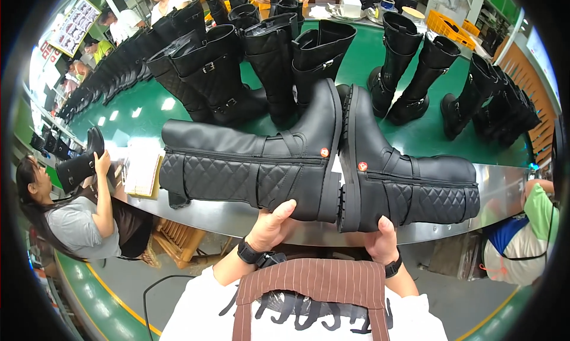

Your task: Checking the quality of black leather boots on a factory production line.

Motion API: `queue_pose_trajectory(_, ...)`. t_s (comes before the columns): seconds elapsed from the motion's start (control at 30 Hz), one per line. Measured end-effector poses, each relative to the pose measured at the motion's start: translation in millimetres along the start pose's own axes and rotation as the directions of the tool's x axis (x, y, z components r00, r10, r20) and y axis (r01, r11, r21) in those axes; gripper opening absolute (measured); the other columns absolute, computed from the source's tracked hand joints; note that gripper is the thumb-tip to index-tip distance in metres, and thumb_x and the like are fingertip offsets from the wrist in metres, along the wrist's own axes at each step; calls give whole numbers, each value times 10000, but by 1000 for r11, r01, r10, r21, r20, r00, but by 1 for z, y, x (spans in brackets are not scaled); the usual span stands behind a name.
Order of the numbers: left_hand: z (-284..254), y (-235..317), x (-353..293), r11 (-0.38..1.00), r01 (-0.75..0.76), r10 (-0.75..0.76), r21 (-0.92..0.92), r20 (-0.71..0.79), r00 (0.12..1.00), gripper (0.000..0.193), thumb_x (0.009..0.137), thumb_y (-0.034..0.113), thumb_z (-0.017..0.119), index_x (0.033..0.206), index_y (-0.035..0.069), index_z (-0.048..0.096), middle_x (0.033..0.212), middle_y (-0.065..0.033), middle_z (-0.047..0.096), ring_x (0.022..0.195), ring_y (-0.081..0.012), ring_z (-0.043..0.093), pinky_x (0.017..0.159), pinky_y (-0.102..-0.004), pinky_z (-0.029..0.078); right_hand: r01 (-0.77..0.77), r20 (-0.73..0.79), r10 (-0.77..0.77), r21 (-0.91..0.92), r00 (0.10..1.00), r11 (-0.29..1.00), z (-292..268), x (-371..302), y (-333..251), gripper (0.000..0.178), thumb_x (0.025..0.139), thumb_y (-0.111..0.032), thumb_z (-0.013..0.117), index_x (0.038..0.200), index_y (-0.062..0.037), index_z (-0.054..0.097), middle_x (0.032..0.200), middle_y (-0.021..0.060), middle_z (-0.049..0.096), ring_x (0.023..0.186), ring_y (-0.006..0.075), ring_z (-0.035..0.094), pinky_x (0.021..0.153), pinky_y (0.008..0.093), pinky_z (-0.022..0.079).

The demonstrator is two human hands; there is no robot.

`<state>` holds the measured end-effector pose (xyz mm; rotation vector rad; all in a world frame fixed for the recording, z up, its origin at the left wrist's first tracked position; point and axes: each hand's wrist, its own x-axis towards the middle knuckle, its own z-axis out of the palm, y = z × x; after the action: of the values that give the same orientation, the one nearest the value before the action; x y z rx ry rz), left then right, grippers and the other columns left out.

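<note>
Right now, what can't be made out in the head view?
Head view:
Left hand: most fingers, behind the left boot.
Right hand: most fingers, behind the right boot.
Those boots' far sides: turned away from camera.
Co-worker at right: partly cut off by dark picture border.

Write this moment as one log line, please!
left hand: holds left boot | right hand: holds right boot | both: sideways, soles facing | beyond: standing boots, green table

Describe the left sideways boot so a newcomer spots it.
Find the green table. Over its near metal edge is the left boot, its sole facing the right boot. Its shaft points left, not right, and it lies sideways, unlike the upright boots behind.
</note>
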<state>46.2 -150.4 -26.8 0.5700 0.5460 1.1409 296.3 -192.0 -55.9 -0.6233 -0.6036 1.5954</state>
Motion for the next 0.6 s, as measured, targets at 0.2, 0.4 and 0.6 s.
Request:
queue_pose_trajectory(0.2,-2,-3,-2,999,-33,35,-22,90,995,475,900,88,593,1348,67,438,1322,-86,510,1217,-237,496,1056,-437,380,8,-52,-10,-38,999,999,-1,3,5,526,821,-322,660,1213,15,562,1238,103,601,1142,244,568,1007,384,421)
queue_pose_trajectory(0.4,-4,-7,-5,998,27,-25,-52,39,999,473,902,96,592,1348,71,437,1325,-91,513,1216,-247,499,1048,-455,386,-11,-6,11,95,1000,995,1,3,7,501,839,-147,637,1299,-15,488,1270,100,565,1170,239,541,1036,390,400)
queue_pose_trajectory(0.6,-7,-10,-6,997,27,-25,-74,20,999,482,895,99,604,1348,81,441,1315,-91,525,1217,-248,499,1045,-457,386,-62,-1,62,118,998,991,-1,3,9,505,836,-146,635,1297,-7,485,1275,103,561,1172,242,539,1037,394,401)
